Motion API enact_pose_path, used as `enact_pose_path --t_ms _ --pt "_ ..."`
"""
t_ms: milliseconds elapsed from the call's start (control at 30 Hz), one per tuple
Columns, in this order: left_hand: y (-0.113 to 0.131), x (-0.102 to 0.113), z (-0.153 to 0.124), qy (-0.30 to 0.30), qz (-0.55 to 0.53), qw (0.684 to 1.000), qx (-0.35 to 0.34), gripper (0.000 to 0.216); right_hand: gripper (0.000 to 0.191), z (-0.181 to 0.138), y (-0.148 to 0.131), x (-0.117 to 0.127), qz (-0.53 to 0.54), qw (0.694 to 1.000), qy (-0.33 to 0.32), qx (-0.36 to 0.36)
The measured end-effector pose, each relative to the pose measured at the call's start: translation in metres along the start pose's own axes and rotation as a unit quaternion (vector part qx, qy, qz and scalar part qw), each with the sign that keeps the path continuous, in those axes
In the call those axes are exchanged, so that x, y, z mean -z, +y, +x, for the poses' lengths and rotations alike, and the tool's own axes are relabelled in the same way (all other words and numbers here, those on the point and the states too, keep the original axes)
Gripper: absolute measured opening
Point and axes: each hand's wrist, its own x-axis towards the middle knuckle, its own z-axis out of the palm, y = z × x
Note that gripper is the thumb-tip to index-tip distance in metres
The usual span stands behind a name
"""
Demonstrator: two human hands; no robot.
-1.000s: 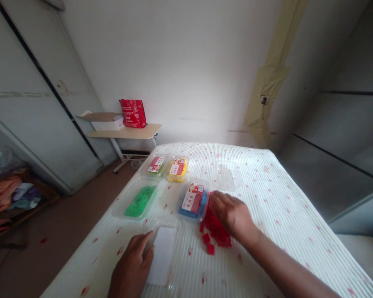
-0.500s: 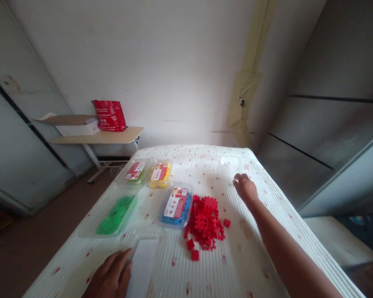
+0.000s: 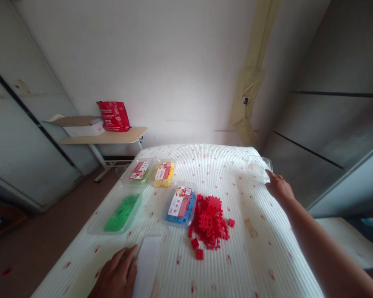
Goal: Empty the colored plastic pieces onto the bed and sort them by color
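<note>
A heap of red building blocks lies loose in the middle of the white dotted table cover. My right hand is at the table's far right edge, its fingers closed on the rim of an empty clear plastic box. My left hand rests flat near the front edge, fingers spread, beside a white label on a clear lid which it touches.
A lidded box of blue blocks stands left of the red heap. Behind it stand a yellow box and a green-filled lidded box. An open tray of green blocks lies left. A side table with a red bag stands beyond.
My right hand left the red heap, reached back to the clear box and slid it to the far right edge. The left hand stayed by the lid. The camera view shifted.
</note>
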Motion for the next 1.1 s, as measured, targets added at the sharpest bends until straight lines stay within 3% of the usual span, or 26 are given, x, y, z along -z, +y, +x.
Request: enact_pose_path --t_ms 100,167,233,300,400,500,700,967,1100 --pt "0.004 0.003 -0.002 0.014 0.022 1.000 -0.006 0.046 0.054 -0.021 -0.027 0.012 -0.016 0.995 0.092 0.018" --pt "0.007 0.004 -0.002 0.019 0.034 0.999 -0.006 0.044 0.043 -0.049 -0.061 0.021 0.034 0.979 0.134 0.147" --pt "0.010 0.006 -0.003 0.015 0.043 0.999 -0.003 0.043 0.028 -0.086 -0.104 0.027 0.112 0.930 0.113 0.331" --pt "0.013 0.009 -0.003 0.011 0.049 0.999 0.001 0.043 0.022 -0.126 -0.148 0.027 0.133 0.871 0.058 0.470" --pt "0.017 0.011 -0.005 0.012 0.056 0.998 0.004 0.044 0.027 -0.171 -0.195 0.019 0.089 0.834 0.039 0.543" --pt "0.017 0.009 -0.006 0.025 0.057 0.998 0.006 0.042 0.010 -0.186 -0.211 0.003 0.048 0.818 0.057 0.570" --pt "0.022 0.007 -0.002 0.048 0.078 0.996 -0.007 0.040 0.014 -0.169 -0.198 -0.015 0.104 0.811 0.093 0.569" --pt "0.039 0.012 0.005 0.010 0.123 0.992 0.003 0.043 0.017 -0.147 -0.185 0.008 0.332 0.804 0.127 0.477" --pt "0.040 0.012 0.006 0.017 0.127 0.992 -0.005 0.043 0.018 -0.149 -0.174 0.020 0.360 0.788 0.135 0.482"
